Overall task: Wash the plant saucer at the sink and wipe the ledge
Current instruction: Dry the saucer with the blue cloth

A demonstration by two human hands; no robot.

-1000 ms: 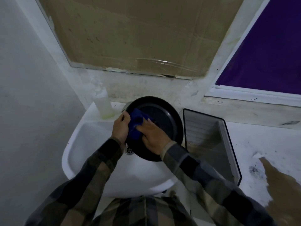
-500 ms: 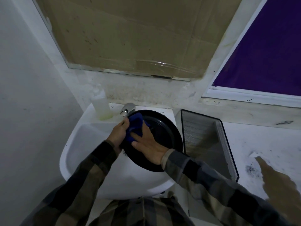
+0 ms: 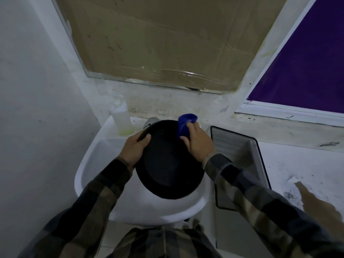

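Observation:
The round black plant saucer (image 3: 167,164) is held over the white sink (image 3: 89,164), turned so its flat underside faces me. My left hand (image 3: 135,148) grips its left rim, thumb on top. My right hand (image 3: 198,144) holds a blue cloth (image 3: 185,125) against the saucer's upper right edge. The tap (image 3: 151,121) shows just behind the saucer's far rim; the sink's drain is hidden beneath the saucer. The stained white ledge (image 3: 297,135) runs to the right under the window.
A clear bottle (image 3: 122,121) with yellow-green liquid at its bottom stands on the sink's back left corner. A black mesh tray (image 3: 242,161) stands right of the sink. Cardboard (image 3: 158,43) covers the mirror above. A purple window pane (image 3: 301,71) is at upper right.
The saucer has been turned over and lowered toward me, underside now up. My right hand has moved with the blue cloth from the saucer's left part to its upper right edge.

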